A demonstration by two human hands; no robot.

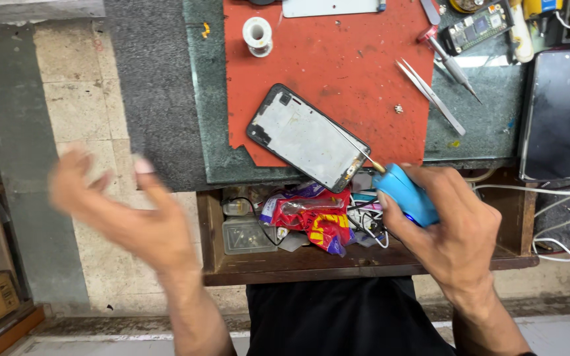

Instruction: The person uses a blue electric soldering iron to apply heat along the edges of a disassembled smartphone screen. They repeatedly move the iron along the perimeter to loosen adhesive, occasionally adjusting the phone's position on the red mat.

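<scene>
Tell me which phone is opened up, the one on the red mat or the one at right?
The phone on the red mat: its pale bare inside shows in a black frame. The phone at right lies dark, glossy and whole.

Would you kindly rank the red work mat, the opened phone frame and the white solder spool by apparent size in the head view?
1. Red work mat
2. Opened phone frame
3. White solder spool
</scene>
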